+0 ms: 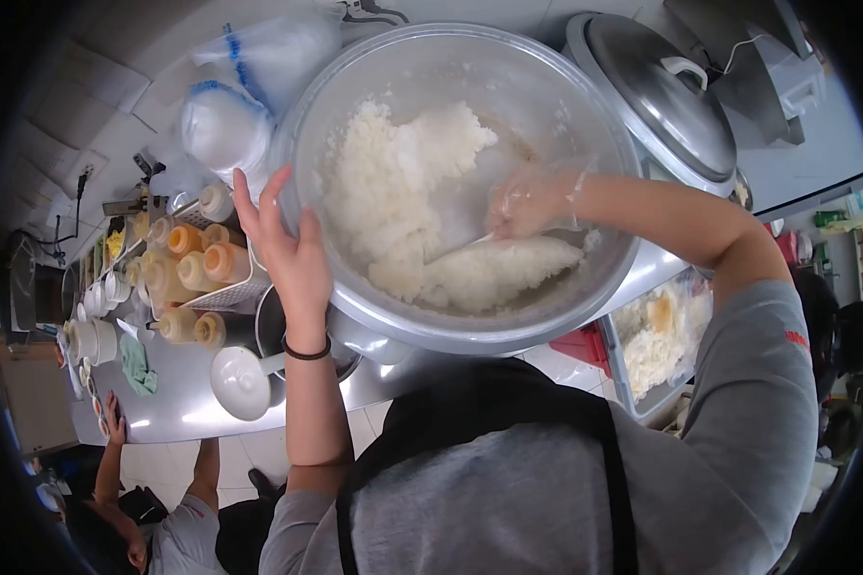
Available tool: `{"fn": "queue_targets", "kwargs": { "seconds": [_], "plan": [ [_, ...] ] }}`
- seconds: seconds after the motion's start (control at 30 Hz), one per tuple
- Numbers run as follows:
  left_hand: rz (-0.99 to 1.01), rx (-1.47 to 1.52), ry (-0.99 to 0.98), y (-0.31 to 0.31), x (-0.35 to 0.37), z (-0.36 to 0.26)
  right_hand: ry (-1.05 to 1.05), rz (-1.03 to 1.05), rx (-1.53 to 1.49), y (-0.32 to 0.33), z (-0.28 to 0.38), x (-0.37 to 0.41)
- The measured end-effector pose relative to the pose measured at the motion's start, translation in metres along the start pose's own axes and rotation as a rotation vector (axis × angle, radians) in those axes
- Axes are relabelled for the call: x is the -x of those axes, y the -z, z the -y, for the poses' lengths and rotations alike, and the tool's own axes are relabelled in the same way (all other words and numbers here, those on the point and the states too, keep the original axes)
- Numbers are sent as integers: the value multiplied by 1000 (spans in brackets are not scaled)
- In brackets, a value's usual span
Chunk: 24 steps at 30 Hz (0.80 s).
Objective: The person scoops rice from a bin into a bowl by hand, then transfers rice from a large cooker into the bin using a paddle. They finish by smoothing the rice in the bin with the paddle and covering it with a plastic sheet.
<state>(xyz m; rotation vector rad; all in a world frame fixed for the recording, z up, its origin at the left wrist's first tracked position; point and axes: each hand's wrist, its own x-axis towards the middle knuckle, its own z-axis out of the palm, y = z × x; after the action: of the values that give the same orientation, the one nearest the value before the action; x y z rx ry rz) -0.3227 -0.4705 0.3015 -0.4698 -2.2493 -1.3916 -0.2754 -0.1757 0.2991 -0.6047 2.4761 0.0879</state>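
A wide metal bowl [470,338] holds a large heap of steaming white rice [384,192], with bare metal showing through its middle. In a clear plastic glove, my right hand [530,201] reaches inside and is closed around a white rice paddle [457,251], whose blade is mostly hidden in the rice. A separate mound of rice [499,271] lies just below that hand. My left hand [288,251] is at the bowl's left rim, bare, its fingers spread upward and holding nothing.
Left of the bowl, a white basket [249,287] holds several sauce bottles [201,268]. A white ladle [241,381] lies near my left forearm. A lidded pot [657,86] stands back right, a tub of rice [657,335] below. Another person [163,527] leans at the counter, lower left.
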Motion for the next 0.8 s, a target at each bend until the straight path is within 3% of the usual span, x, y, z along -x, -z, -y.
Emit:
{"fn": "queue_targets", "kwargs": {
  "seconds": [0.2,0.27,0.4,0.47,0.5,0.57,0.7,0.8],
  "plan": [
    [-32,-10,-36,-1,2,5,67,-52,-125,6,-1,12],
    [-36,-21,-23,0,2,5,-146,113,-334,24,9,22],
    [-38,-15,-29,-1,3,4,-144,134,-550,21,-4,26],
    [-45,-8,-8,-1,3,3,-67,-155,-268,19,-8,31],
    [-40,-5,-9,-1,4,3,-72,-154,-271,22,-12,32],
    [-47,-12,-15,-2,4,4,-223,-204,163,32,-21,35],
    [-47,17,-1,-2,4,3,-142,-80,251,29,-20,41],
    [-57,3,-27,-2,4,6,-44,-75,136,12,-16,35]
  ]
}}
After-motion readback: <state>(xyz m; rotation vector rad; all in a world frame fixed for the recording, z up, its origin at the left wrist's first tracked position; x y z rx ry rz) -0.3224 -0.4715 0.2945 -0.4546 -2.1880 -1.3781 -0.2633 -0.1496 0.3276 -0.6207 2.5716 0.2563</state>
